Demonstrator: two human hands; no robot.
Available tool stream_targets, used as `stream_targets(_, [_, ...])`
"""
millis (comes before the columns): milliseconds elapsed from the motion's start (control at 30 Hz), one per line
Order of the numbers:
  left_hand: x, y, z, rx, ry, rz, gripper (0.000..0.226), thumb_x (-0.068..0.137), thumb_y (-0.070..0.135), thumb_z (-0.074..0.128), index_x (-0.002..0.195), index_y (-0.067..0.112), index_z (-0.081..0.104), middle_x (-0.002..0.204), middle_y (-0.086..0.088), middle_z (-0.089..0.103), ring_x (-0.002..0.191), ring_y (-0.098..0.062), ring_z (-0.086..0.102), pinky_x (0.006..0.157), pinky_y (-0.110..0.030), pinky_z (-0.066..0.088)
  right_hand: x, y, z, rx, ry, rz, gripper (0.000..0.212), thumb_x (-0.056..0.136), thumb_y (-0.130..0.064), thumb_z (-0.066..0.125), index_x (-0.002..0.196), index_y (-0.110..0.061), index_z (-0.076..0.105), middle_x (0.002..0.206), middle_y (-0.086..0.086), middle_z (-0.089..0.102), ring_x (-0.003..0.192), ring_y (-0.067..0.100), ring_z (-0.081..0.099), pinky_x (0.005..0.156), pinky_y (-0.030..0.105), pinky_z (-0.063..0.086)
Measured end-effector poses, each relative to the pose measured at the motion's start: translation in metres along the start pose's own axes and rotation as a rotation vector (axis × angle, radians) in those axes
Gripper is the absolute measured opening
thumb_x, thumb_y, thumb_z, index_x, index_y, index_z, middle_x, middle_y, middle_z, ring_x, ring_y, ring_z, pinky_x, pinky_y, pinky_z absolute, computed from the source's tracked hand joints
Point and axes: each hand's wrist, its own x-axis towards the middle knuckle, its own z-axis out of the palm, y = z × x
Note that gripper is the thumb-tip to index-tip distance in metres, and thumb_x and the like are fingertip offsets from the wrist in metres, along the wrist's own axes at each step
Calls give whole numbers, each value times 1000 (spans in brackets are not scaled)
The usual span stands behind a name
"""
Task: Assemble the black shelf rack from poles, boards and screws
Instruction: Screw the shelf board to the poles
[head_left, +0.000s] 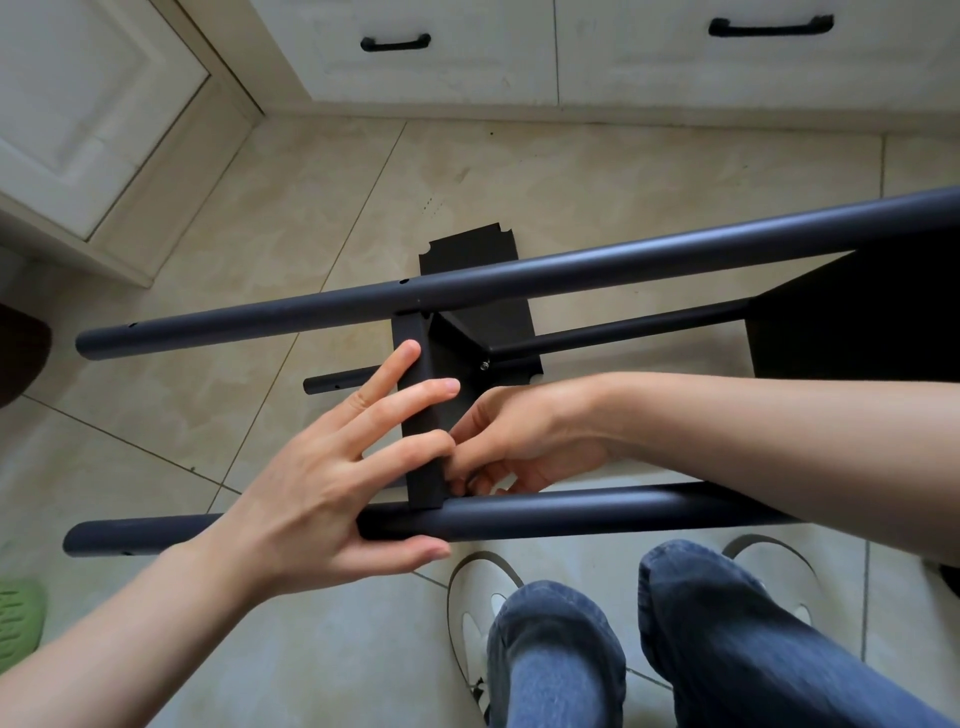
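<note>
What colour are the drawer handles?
Black, on pale drawers; the drawer handles show in the head view.

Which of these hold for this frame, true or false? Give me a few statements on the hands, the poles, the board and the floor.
1. The left hand grips the near pole. True.
2. The right hand rests on the far pole. False: its fingers work at the corner where the black board meets the near pole.
3. A screw shows at the board's other corner. True.
4. The floor is carpeted. False: it is tiled.
</note>
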Motion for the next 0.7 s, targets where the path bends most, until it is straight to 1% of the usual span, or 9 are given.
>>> stream_targets(133, [2, -1, -1, 3, -2, -6, 54, 90, 61, 60, 121, 16, 58, 155, -8, 40, 152, -36, 19, 117, -36, 34, -7, -4, -7, -36, -20, 43, 16, 96, -24, 60, 96, -10, 68, 82, 3, 62, 76, 14, 56, 76, 29, 48])
stream_targets(233, [2, 0, -1, 4, -3, -4, 54, 91, 61, 59, 122, 17, 57, 154, -7, 40, 153, -35, 19, 118, -35, 32, -4, -3, -2, -34, -2, 50, 15, 96, -23, 60, 94, -10, 67, 79, 3, 60, 73, 13, 54, 75, 28, 46])
stream_targets(300, [2, 0, 0, 5, -2, -2, 54, 91, 61, 59, 122, 17, 59, 154, -7, 40, 153, -35, 18, 119, -35, 31, 0, -1, 2, -37, 18, 36, 13, 96, -20, 59, 97, -9, 66, 78, 3, 60, 74, 13, 55, 75, 29, 47])
stream_targets(400, [1, -1, 0, 7, 0, -1, 54, 91, 61, 59, 122, 17, 60, 154, -7, 40, 153, -35, 19, 119, -35, 31, -1, -2, 2, -29, 30, 4, 15, 97, -18, 58, 104, -7, 65, 86, 6, 63, 78, 15, 58, 78, 31, 49])
stream_targets(500, [3, -1, -1, 0, 1, -6, 53, 91, 62, 58, 122, 19, 55, 155, -5, 39, 153, -34, 18, 118, -36, 33, -8, -3, -3, -44, 24, 29, 26, 96, -21, 60, 113, -3, 65, 97, 12, 61, 88, 21, 56, 82, 32, 47])
stream_targets(567, [4, -2, -1, -5, 0, -7, 53, 91, 62, 58, 122, 19, 55, 155, -5, 38, 153, -34, 18, 117, -36, 34, -10, -4, -5, -53, 28, 43, 24, 95, -22, 62, 110, -3, 66, 98, 12, 62, 89, 22, 56, 84, 33, 47])
stream_targets(700, [3, -3, -1, -5, -4, -4, 53, 91, 62, 58, 123, 21, 54, 156, -3, 37, 153, -34, 18, 117, -35, 33, -6, -4, -2, -15, 30, 15, 14, 95, -18, 61, 100, -6, 67, 95, 13, 60, 86, 21, 54, 82, 32, 46])
